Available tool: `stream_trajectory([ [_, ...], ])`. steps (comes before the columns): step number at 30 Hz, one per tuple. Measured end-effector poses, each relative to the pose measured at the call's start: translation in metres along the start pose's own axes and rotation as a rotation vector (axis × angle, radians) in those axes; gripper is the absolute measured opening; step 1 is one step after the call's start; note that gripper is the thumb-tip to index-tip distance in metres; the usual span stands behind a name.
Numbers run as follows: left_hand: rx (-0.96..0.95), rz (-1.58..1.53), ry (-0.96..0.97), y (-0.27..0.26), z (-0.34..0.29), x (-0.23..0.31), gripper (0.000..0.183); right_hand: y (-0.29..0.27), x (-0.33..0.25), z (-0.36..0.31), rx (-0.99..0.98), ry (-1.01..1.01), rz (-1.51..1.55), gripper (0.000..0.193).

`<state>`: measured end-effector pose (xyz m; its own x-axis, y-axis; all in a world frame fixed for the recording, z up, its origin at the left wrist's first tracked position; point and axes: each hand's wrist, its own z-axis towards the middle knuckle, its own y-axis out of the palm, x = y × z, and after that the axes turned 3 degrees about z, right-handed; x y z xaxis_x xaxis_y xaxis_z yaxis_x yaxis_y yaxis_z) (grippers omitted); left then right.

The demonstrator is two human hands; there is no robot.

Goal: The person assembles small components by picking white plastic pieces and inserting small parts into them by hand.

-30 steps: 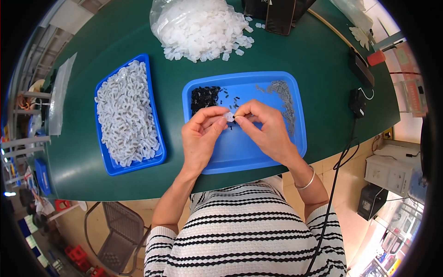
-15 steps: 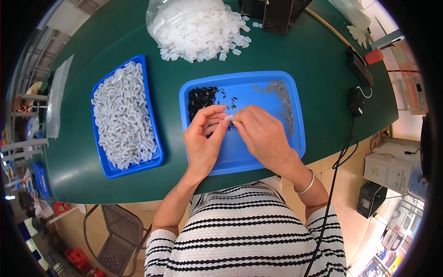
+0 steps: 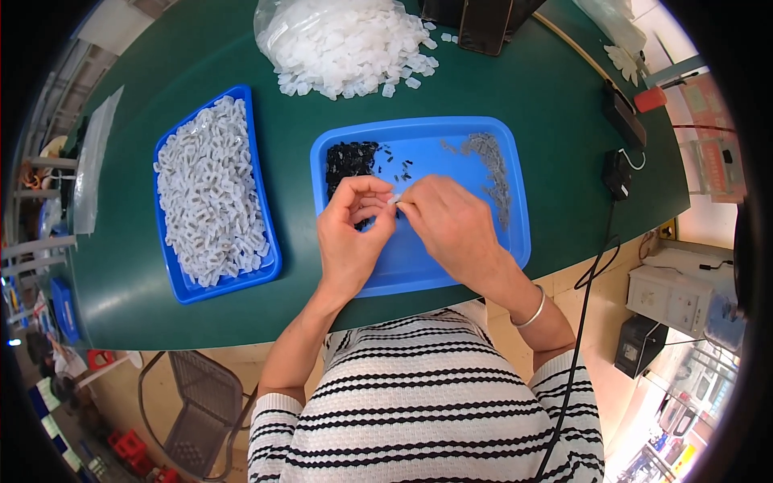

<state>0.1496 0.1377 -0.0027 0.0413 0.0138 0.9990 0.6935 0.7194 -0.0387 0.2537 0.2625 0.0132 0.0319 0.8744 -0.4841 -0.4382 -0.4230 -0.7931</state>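
Over the light blue tray [image 3: 419,127], my left hand [image 3: 352,233] pinches a small whitish plastic piece [image 3: 394,199] between thumb and forefinger. The fingertips of my right hand [image 3: 455,231] are closed at the same piece, touching it from the right; whatever they grip is too small to make out. Small black parts [image 3: 351,161] are heaped in the tray's left side, with a few scattered beside them. Small grey parts [image 3: 490,169] lie along its right side.
A darker blue tray [image 3: 261,193] full of whitish pieces with grey middles [image 3: 211,185] stands to the left. A spilling bag of white plastic pieces [image 3: 346,48] lies at the back. Black boxes [image 3: 485,26] stand beside it. A black cable [image 3: 592,278] hangs at the right.
Both hands stay pinched together over the tray, with only slight finger movement at the whitish piece. The whole view has shifted a little.
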Motion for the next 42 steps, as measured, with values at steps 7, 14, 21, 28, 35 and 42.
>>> stream_trajectory([
  [7, 0.049, -0.342, -0.113, 0.004, -0.002, -0.002, 0.024, 0.007, -0.002, -0.006, 0.127, 0.388, 0.705, 0.013],
  [14, 0.067, -0.34, -0.11, 0.007, -0.005, -0.001, 0.024, 0.013, -0.003, -0.008, 0.16, 0.47, 0.86, 0.012],
  [21, -0.002, -0.262, -0.087, 0.005, -0.008, 0.0, 0.027, 0.016, 0.003, -0.011, 0.148, 0.528, 0.952, 0.011],
  [28, 0.036, 0.06, 0.092, 0.009, -0.011, -0.003, 0.022, 0.018, 0.004, -0.01, 0.04, 0.52, 0.91, 0.006],
  [35, -0.062, 0.361, 0.186, -0.004, 0.0, 0.007, 0.013, 0.019, 0.008, -0.011, 0.043, 0.565, 0.961, 0.006],
  [42, -0.081, 0.17, -0.011, -0.003, 0.001, 0.006, 0.011, 0.02, 0.01, -0.013, 0.036, 0.611, 1.08, 0.009],
])
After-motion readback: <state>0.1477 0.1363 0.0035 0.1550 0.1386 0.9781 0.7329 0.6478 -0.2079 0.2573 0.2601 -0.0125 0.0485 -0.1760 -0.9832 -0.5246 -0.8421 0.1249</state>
